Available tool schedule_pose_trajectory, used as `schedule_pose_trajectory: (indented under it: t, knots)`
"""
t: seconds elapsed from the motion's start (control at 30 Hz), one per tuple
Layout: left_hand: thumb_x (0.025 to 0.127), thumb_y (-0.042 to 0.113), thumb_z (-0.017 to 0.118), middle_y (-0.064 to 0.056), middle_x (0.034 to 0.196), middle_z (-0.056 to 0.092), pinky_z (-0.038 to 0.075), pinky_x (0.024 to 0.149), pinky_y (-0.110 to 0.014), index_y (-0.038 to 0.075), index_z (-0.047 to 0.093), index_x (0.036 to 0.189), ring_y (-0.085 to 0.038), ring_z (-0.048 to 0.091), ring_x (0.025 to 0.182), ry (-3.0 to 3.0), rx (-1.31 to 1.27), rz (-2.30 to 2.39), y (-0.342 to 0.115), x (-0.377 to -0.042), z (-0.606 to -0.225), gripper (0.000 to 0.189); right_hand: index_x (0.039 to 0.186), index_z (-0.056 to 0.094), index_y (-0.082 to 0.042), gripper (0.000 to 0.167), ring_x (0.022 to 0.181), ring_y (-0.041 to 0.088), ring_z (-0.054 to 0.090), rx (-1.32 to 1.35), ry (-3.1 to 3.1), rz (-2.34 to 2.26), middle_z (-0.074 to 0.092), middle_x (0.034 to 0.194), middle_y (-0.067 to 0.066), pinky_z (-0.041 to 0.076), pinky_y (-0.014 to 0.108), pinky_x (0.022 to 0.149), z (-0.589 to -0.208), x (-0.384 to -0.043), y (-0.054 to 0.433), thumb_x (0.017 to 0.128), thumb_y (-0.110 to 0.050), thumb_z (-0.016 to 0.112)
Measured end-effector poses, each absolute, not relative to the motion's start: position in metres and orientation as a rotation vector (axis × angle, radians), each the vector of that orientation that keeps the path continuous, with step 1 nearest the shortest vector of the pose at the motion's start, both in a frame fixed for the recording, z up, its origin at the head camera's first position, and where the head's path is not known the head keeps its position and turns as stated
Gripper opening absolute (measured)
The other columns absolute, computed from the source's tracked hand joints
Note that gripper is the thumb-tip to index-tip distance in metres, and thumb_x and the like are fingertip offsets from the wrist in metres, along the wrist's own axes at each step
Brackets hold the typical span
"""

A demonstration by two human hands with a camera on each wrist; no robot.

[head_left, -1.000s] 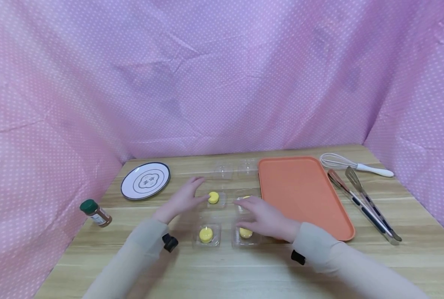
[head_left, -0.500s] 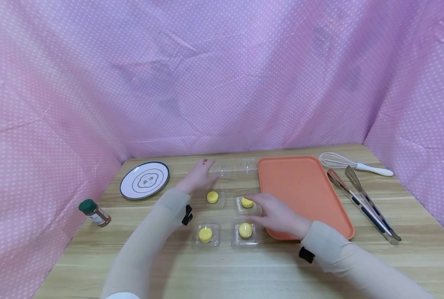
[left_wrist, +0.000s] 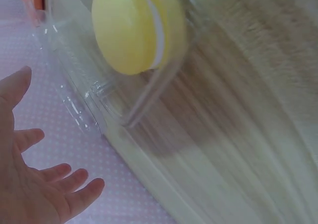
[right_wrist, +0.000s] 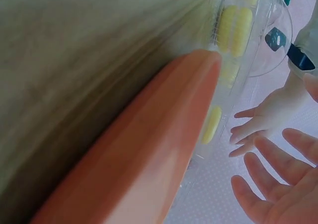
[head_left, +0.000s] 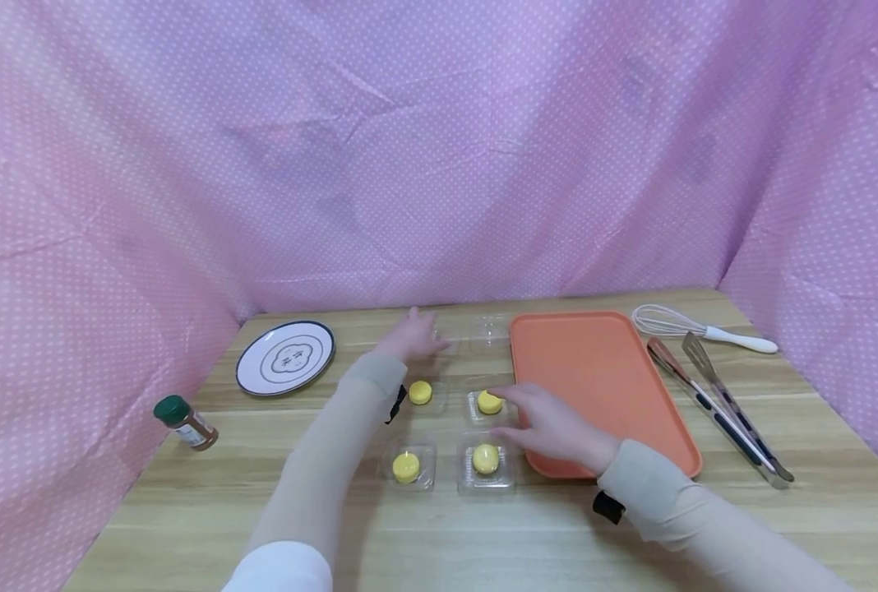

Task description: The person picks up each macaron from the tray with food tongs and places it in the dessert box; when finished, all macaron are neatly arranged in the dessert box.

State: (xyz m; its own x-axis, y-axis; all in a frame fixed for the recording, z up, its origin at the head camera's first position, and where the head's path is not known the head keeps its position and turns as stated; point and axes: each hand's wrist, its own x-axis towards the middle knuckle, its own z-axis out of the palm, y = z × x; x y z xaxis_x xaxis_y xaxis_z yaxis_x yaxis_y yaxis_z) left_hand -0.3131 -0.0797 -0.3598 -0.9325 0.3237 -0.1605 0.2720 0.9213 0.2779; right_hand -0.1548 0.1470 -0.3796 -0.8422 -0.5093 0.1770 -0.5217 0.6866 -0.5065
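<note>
Several yellow macarons sit singly in clear plastic boxes at mid-table: a back-left macaron [head_left: 420, 392], front-left macaron [head_left: 406, 467], back-right macaron [head_left: 490, 402] and front-right macaron [head_left: 486, 459]. The left hand [head_left: 413, 335] reaches past the back-left box to its raised clear lid [head_left: 450, 327], which it partly covers. Its fingers [left_wrist: 82, 196] are spread, holding nothing, in the left wrist view. Over the right-hand boxes, the right hand [head_left: 553, 421] hovers beside the tray, index fingertip overlapping the back-right macaron. Its fingers [right_wrist: 271, 184] are apart and grip nothing.
An orange tray [head_left: 594, 386] lies right of the boxes. Beyond it are a whisk [head_left: 705, 327] and metal tongs [head_left: 727, 411]. A white plate [head_left: 261, 362] and a green-capped spice jar [head_left: 191, 423] stand at left. Another clear lid [head_left: 491, 329] rises at the back.
The left hand has moved away from the back-left macaron, forward and to the right, to the back lid. The right hand has shifted slightly right, uncovering the right-hand macarons.
</note>
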Motion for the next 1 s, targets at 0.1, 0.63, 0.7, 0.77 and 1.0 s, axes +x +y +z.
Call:
schedule_pose_trajectory:
  t: [0.1, 0.63, 0.7, 0.77, 1.0]
  knots:
    - [0.092, 0.043, 0.057, -0.029, 0.153, 0.009, 0.033, 0.108, -0.057, 0.013, 0.022, 0.151, -0.045, 0.025, 0.138, 2.852, 0.411, 0.360, -0.074, -0.315, -0.360, 0.075, 0.133, 0.052, -0.004, 0.055, 0.117, 0.030, 0.054, 0.859, -2.869, 0.881, 0.059, 0.126, 0.013, 0.045, 0.048, 0.099, -0.379, -0.155, 0.148, 0.086, -0.030, 0.068]
    - [0.093, 0.042, 0.055, -0.029, 0.152, 0.017, 0.038, 0.108, -0.051, 0.011, 0.025, 0.149, -0.041, 0.041, 0.129, 2.820, 0.373, 0.254, -0.059, -0.315, -0.359, 0.071, 0.134, 0.049, -0.002, 0.057, 0.128, 0.036, 0.046, 0.701, -2.886, 1.024, 0.053, 0.136, 0.017, 0.037, 0.052, 0.107, -0.375, -0.174, 0.162, 0.087, -0.028, 0.067]
    - [0.093, 0.042, 0.054, -0.028, 0.152, 0.017, 0.036, 0.109, -0.051, 0.010, 0.024, 0.149, -0.041, 0.039, 0.130, 2.811, 0.375, 0.257, -0.058, -0.315, -0.359, 0.071, 0.135, 0.049, -0.002, 0.057, 0.128, 0.036, 0.045, 0.690, -2.887, 1.031, 0.052, 0.137, 0.017, 0.036, 0.052, 0.108, -0.374, -0.177, 0.164, 0.087, -0.029, 0.067]
    - [0.093, 0.042, 0.054, -0.028, 0.152, 0.019, 0.035, 0.110, -0.052, 0.010, 0.024, 0.149, -0.041, 0.037, 0.133, 2.805, 0.378, 0.263, -0.057, -0.315, -0.359, 0.071, 0.135, 0.049, -0.002, 0.058, 0.128, 0.037, 0.045, 0.685, -2.882, 1.027, 0.052, 0.137, 0.017, 0.036, 0.053, 0.108, -0.374, -0.179, 0.165, 0.088, -0.030, 0.066]
    - [0.092, 0.037, 0.058, -0.022, 0.143, 0.035, 0.039, 0.107, -0.048, 0.008, 0.032, 0.145, -0.035, 0.044, 0.126, 2.787, 0.394, 0.281, -0.055, -0.316, -0.363, 0.066, 0.135, 0.049, -0.002, 0.056, 0.127, 0.037, 0.047, 0.683, -2.877, 1.001, 0.052, 0.136, 0.016, 0.037, 0.053, 0.107, -0.374, -0.184, 0.165, 0.088, -0.028, 0.067]
